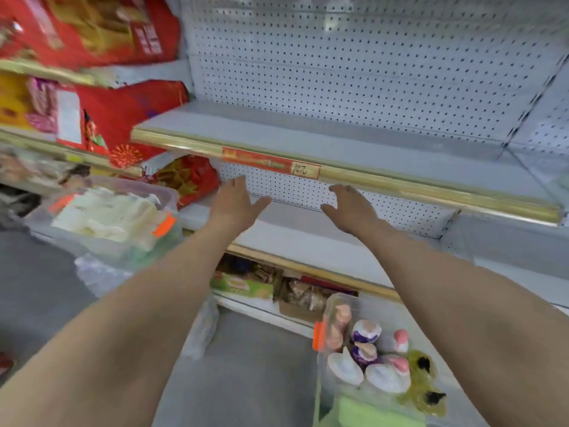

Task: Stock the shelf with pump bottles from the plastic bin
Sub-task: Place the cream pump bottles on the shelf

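Both my arms reach forward toward a white shelf with a pegboard back. My left hand is flat with straight fingers and holds nothing. My right hand is spread the same way, palm down, above the shelf board. A clear plastic bin with an orange clip stands on the floor at the lower right. Inside it stand several pump bottles, white, purple and pink, plus yellow-green ones with black caps. The picture is blurred by motion.
A higher white shelf with a gold edge strip and a red price tag spans the middle. Red gift packages fill the shelves at left. Another clear bin with white goods stands at left. Boxed goods sit on the bottom shelf.
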Demonstrator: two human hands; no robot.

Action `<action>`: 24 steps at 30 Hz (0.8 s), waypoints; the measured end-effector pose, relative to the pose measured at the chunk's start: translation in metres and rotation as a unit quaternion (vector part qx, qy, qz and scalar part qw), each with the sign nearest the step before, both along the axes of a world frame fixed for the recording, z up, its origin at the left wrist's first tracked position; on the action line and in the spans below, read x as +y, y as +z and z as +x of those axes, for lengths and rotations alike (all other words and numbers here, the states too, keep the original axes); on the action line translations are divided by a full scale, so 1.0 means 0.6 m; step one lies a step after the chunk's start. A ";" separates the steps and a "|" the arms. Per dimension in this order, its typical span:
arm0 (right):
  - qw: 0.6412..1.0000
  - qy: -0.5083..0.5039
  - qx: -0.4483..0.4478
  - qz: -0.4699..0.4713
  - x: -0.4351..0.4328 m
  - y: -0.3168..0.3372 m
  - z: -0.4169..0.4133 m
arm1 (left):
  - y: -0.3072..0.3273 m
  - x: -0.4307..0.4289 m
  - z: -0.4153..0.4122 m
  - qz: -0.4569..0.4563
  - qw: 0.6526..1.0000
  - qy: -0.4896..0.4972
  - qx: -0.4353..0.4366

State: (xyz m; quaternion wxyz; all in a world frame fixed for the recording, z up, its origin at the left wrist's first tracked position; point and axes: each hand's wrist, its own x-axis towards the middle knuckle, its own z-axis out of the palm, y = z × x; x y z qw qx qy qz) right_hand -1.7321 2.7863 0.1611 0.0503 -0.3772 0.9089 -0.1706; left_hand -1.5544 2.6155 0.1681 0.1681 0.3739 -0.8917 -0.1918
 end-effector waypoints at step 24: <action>0.982 0.133 0.077 -0.106 -0.465 0.214 0.231 | 0.144 -0.407 0.263 -0.119 0.984 0.114 0.065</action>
